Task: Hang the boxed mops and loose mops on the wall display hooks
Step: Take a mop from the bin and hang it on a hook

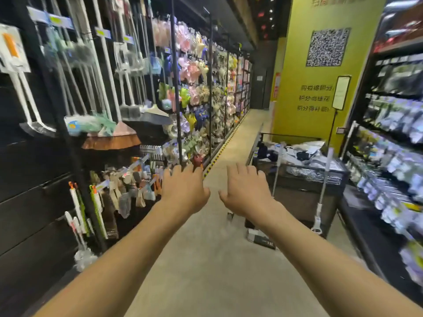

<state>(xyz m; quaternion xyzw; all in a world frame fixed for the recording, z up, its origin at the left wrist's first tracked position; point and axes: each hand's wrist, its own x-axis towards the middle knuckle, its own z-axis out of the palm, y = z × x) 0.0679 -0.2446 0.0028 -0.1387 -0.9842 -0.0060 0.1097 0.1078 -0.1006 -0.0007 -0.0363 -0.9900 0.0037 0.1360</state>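
My left hand point(184, 188) and my right hand point(246, 191) are stretched out ahead over the aisle floor, palms down, fingers spread, holding nothing. On the black wall display point(34, 156) at the left hang several mops and brooms with white poles point(105, 65), among them a pink broom head point(112, 139). A loose white mop pole point(324, 188) leans against the stock cart point(304, 179) at the right, and a second white pole point(278, 170) stands beside it. A dark box point(261, 239) lies on the floor by the cart.
Further down the left wall hang coloured cloths and gloves point(194, 88). Low hooks hold brushes and short tools point(123, 193). Shelves of packaged goods point(393, 145) run along the right. A yellow pillar point(320, 88) stands behind the cart. The concrete aisle point(206, 259) runs ahead.
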